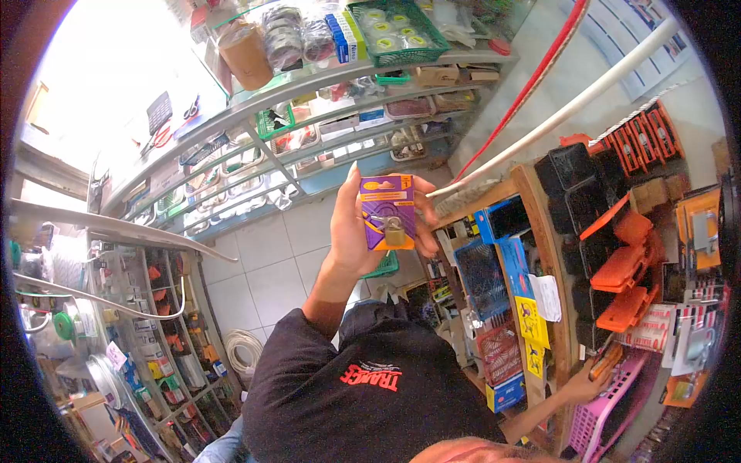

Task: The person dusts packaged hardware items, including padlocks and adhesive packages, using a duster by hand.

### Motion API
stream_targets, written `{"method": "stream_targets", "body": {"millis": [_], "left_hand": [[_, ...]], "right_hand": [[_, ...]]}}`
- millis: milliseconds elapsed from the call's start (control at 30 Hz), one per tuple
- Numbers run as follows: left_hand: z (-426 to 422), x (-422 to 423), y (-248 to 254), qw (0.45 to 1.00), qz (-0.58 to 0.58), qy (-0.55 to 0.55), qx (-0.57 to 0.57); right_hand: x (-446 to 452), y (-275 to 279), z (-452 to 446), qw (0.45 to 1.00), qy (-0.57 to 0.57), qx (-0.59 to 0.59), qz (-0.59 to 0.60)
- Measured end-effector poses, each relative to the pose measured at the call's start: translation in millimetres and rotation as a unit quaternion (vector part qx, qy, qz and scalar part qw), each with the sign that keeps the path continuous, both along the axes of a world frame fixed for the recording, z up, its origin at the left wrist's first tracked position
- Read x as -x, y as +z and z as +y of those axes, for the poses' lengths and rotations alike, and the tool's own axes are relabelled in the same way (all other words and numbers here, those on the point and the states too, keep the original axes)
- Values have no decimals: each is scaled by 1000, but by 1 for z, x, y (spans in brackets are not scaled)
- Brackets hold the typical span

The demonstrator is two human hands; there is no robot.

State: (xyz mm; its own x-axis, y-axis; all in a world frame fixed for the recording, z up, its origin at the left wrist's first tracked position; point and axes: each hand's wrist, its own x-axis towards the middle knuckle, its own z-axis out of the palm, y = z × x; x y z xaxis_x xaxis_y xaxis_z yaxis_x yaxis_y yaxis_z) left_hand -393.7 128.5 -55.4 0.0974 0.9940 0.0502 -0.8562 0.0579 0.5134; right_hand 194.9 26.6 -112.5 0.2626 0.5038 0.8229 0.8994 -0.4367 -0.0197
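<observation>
Near the middle, my left hand [351,231] holds up a purple and orange card package [388,202], thumb at its left edge and fingers behind and along its right side. A small brass-coloured padlock [394,231] shows on the lower front of the package. Far to the lower right, my right hand [584,386] is beside a pink plastic basket [590,420]. Its fingers look closed around something small and orange-brown, which I cannot make out.
A glass counter [309,81] with trays of goods spans the top. Shelves of small goods [166,339] stand at left. A wooden rack [552,255] with boxes, black bins [579,231] and orange cases [621,266] fills the right. Red and white cables slant across the upper right.
</observation>
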Motion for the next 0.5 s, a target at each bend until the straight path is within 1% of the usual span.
{"method": "stream_targets", "body": {"millis": [33, 133, 233, 333, 433, 500], "left_hand": [[0, 0, 0, 1000, 2, 1, 1], [-2, 2, 0, 1000, 3, 0, -4], [-1, -1, 2, 1000, -3, 8, 5], [-2, 0, 1, 1000, -1, -6, 1], [-2, 1, -1, 1000, -8, -12, -23], [-2, 1, 1, 1000, -6, -13, -18]], "right_hand": [[4, 1, 1, 1000, 11, -9, 19], [20, 9, 0, 1000, -4, 8, -6], [27, 12, 1, 1000, 2, 1, 5], [46, 24, 4, 998, -35, 31, 30], [31, 18, -2, 999, 11, 41, 34], [39, 22, -3, 997, 13, 46, 62]]}}
